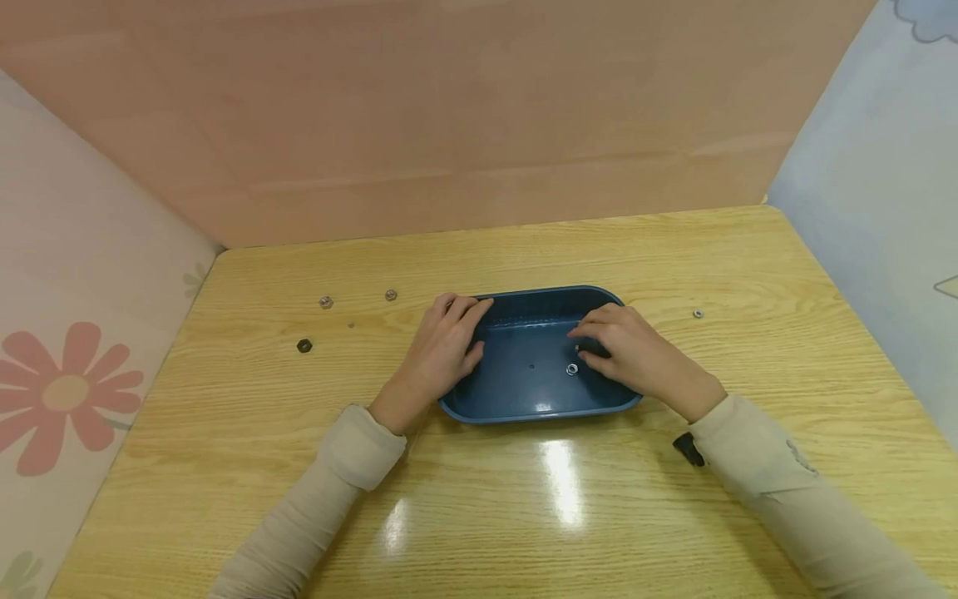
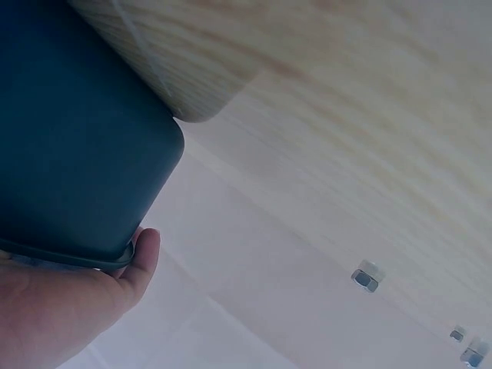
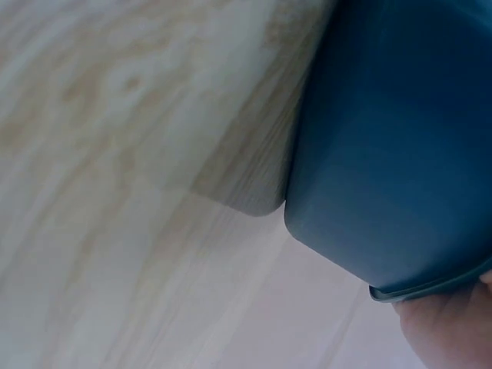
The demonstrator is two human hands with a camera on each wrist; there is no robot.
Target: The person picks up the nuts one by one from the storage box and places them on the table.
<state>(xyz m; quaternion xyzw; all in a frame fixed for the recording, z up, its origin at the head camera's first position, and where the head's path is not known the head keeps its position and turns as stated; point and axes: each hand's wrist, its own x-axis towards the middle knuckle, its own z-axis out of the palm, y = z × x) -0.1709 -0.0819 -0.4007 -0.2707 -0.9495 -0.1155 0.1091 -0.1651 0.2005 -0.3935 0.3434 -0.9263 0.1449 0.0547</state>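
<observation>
A dark blue tray (image 1: 516,408) sits on the wooden table. At its far left corner my left hand (image 1: 441,341) grips the rim, thumb inside; a finger (image 2: 144,261) hooks over the outside in the left wrist view. Over the tray's right side reaches my right hand (image 1: 629,349), its fingers bent, thumb and index fingertip apart. A small shiny bit (image 1: 577,348) shows between them; whether it is held or lies beyond them I cannot tell. A silver hex nut (image 1: 572,368) lies on the tray floor near the right thumb, with a tiny nut (image 1: 532,366) left of it.
Left of the tray lie two silver nuts (image 1: 326,302), (image 1: 391,294), a black nut (image 1: 303,345) and a tiny piece (image 1: 351,325). Another nut (image 1: 698,314) is to the right. A black object (image 1: 688,449) shows beside the right sleeve. Walls border the table's far edge and sides.
</observation>
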